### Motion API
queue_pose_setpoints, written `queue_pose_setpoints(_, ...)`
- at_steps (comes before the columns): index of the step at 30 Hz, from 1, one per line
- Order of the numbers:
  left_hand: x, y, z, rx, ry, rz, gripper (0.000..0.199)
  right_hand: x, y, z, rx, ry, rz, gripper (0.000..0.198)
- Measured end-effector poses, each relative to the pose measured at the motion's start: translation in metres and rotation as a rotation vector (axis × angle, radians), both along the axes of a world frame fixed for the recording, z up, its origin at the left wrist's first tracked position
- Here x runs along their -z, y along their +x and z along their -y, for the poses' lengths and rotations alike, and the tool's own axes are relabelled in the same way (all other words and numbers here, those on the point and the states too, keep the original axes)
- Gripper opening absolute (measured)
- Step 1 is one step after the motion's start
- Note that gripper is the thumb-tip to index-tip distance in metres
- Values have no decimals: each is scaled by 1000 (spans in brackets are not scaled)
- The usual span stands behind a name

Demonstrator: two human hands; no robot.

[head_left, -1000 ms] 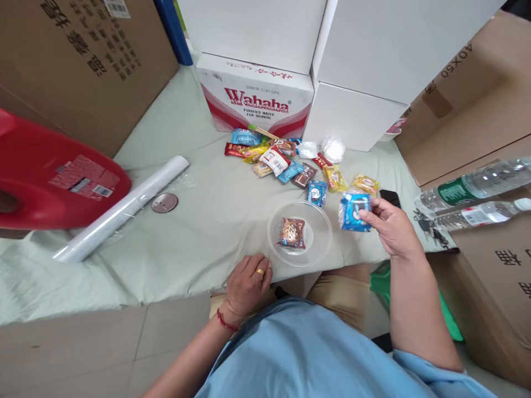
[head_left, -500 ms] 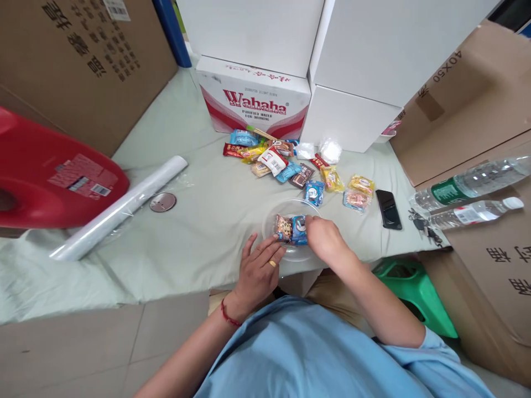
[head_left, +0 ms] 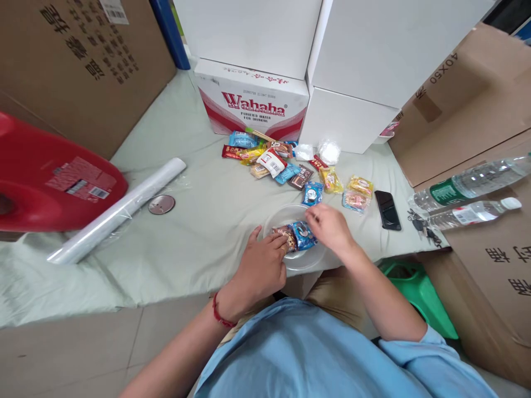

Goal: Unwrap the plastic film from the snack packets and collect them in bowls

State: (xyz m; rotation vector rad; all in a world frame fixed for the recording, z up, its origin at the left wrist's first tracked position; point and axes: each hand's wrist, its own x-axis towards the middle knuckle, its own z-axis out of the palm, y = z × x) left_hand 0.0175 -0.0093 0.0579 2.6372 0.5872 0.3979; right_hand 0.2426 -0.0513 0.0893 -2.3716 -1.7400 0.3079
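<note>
A clear plastic bowl [head_left: 313,262] stands at the table's front edge, with two wrapped snacks lying side by side in it. My left hand [head_left: 265,260] has its fingers stretched over the rim and resting on the brown cookie packet [head_left: 292,239], partly covering it. Beside that lies a blue snack packet [head_left: 305,236], tilted. At the bowl's right rim is my right hand [head_left: 329,225], its fingers curled together close to the blue packet's upper corner. Whether anything is pinched between those fingertips is hidden.
Behind the bowl lies a pile of wrapped snacks [head_left: 271,161], before a Wahaha carton [head_left: 255,108]. To the right are a phone [head_left: 389,210], keys [head_left: 423,226] and water bottles [head_left: 477,213]. A plastic film roll [head_left: 120,210], round lid [head_left: 161,204] and red jug [head_left: 62,171] occupy the left.
My left fingers have moved from the bowl's rim onto the cookie packet. My right hand has shifted slightly right and up, off the blue packet's face. Both packets now lie more tilted.
</note>
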Motion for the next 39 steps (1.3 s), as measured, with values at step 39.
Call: queue_pose_setpoints(39, 65, -5, 1, -35, 214, 372, 46, 2, -10, -55, -680, 13, 123, 24)
